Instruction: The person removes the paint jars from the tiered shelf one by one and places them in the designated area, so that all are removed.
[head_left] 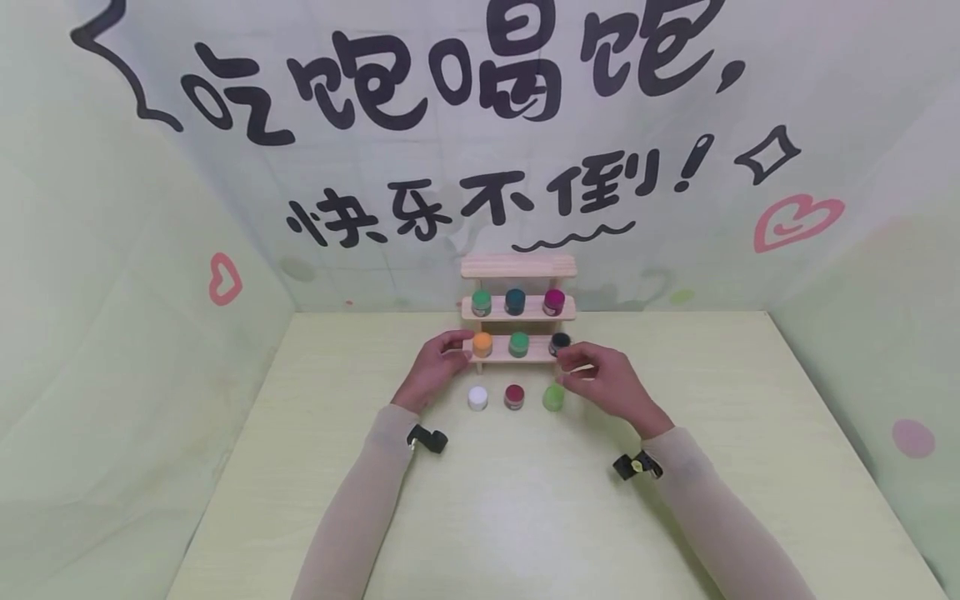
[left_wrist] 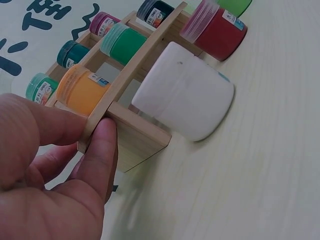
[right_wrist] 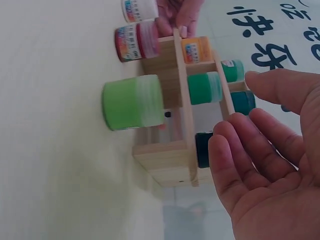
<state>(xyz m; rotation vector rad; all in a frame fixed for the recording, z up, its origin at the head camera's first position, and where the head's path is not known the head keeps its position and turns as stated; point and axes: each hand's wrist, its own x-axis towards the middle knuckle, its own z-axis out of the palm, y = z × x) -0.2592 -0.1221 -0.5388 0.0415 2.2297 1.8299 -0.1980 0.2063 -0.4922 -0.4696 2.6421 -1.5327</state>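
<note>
A small three-tier wooden display rack (head_left: 517, 270) stands against the back wall. My left hand (left_wrist: 60, 170) pinches the left end of its lowest board, thumb and fingers on either side, next to an orange paint jar (left_wrist: 82, 90). My right hand (right_wrist: 270, 160) is at the rack's right end, fingers loosely bent and holding nothing, fingertips right at a black-looking jar (right_wrist: 202, 150). Between these two jars stands a green jar (head_left: 519, 344). The middle board carries a green jar (head_left: 482, 302), a dark teal jar (head_left: 515, 301) and a magenta jar (head_left: 554, 302).
On the table in front of the rack stand a white jar (head_left: 477, 398), a dark red jar (head_left: 513, 397) and a light green jar (head_left: 553, 397) in a row. Behind the rack hangs a printed cloth backdrop (head_left: 450, 158), with cloth sides left and right.
</note>
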